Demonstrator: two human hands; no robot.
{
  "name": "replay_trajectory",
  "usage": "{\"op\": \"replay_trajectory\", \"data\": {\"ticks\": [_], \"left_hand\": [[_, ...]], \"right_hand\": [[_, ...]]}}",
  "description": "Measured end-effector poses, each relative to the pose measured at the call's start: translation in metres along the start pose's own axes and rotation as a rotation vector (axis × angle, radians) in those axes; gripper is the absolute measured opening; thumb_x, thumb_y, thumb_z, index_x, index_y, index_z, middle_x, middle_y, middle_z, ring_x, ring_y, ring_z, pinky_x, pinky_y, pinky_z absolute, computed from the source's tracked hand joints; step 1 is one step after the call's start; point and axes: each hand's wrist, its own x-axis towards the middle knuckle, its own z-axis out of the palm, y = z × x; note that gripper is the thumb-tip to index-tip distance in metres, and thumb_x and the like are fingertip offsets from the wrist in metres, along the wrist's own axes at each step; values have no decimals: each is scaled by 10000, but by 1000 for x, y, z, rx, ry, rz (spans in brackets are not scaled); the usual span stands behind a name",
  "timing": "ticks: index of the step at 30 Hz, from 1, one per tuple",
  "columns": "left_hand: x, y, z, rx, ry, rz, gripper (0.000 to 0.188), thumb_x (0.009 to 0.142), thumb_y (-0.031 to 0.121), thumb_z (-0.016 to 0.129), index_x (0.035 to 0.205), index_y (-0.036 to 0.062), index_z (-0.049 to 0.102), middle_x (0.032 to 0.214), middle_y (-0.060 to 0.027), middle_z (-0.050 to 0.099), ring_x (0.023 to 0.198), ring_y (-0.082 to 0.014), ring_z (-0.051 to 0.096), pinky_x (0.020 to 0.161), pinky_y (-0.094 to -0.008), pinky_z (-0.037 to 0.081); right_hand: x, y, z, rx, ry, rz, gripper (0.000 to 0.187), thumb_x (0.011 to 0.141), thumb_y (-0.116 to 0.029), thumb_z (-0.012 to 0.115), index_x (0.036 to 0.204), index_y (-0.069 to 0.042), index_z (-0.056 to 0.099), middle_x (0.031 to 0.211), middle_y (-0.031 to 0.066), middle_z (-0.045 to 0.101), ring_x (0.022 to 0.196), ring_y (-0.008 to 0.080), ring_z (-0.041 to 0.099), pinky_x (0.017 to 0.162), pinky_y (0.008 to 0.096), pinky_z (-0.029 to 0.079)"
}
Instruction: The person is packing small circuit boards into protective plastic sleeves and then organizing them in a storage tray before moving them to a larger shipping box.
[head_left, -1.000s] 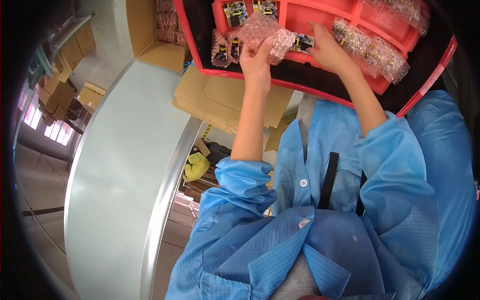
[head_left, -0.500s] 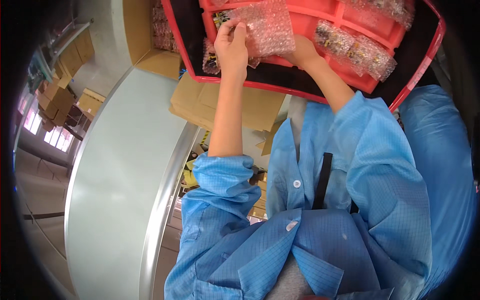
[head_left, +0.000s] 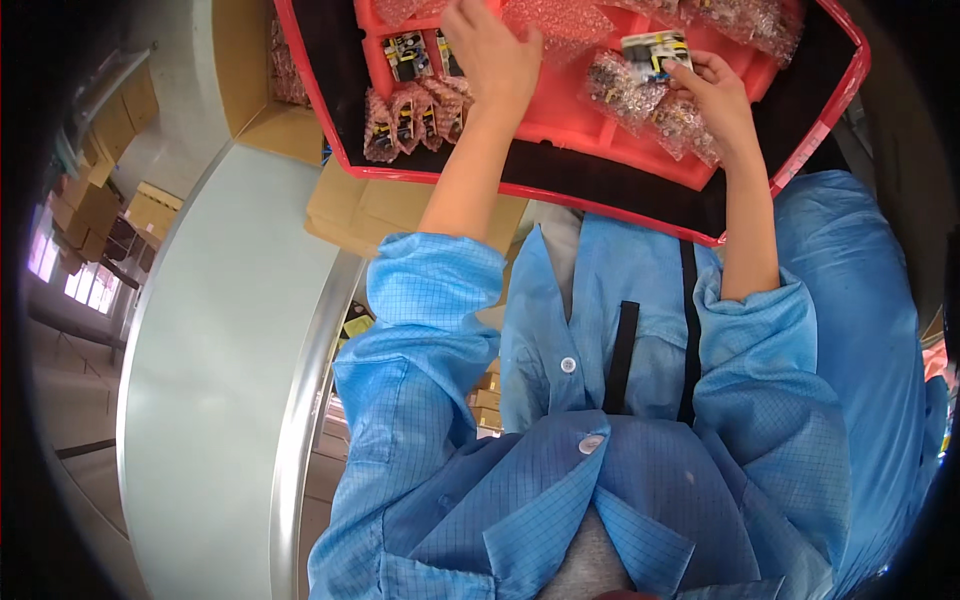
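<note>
My right hand (head_left: 718, 95) grips a small circuit board (head_left: 655, 52) with black, white and yellow parts, thumb on its near corner. My left hand (head_left: 490, 62) reaches over the red tray (head_left: 570, 118), its thumb apart from its fingers and nothing seen in it. Some fingertips are cut off by the top edge. Beside it stand bare boards (head_left: 407, 56) in a tray compartment, and nearer me several boards in pink bubble-wrap bags (head_left: 405, 120). Clear bubble wrap (head_left: 560, 25) lies to the right of my left hand. Bubble-wrapped boards (head_left: 625, 90) rest below the held board.
The tray sits in a black-lined box with a red rim (head_left: 450, 178). More bubble-wrapped pieces (head_left: 750, 25) lie at the far right. A cardboard box (head_left: 380, 210) is under the near left side, and a pale metal-edged table (head_left: 220, 350) curves along the left.
My left hand has let go of the bubble-wrap bag and moved up and right. My right hand has come out from behind the bag and moved right, now holding a circuit board.
</note>
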Motion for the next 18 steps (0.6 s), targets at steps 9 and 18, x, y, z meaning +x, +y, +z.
{"op": "replay_trajectory", "data": {"ticks": [9, 18], "left_hand": [[-2, 11, 11, 115, -360, 389, 431, 789, 193, 788, 1143, 36, 599, 1124, -190, 590, 1115, -399, 567, 996, -533, 454], [-4, -1, 25, -49, -259, 327, 289, 858, 229, 738, 1062, 52, 636, 1008, -180, 652, 973, -388, 649, 856, -499, 530]], "right_hand": [[-3, 7, -9, 71, -53, 43, 367, 974, -186, 735, 1245, 21, 601, 1098, 81, 717, 907, 119, 686, 811, 248, 529], [-19, 2, -8, 78, -85, 17, 396, 983, -144, 702, 1294, 61, 567, 1142, 134, 705, 979, 161, 715, 894, 271, 552]]}}
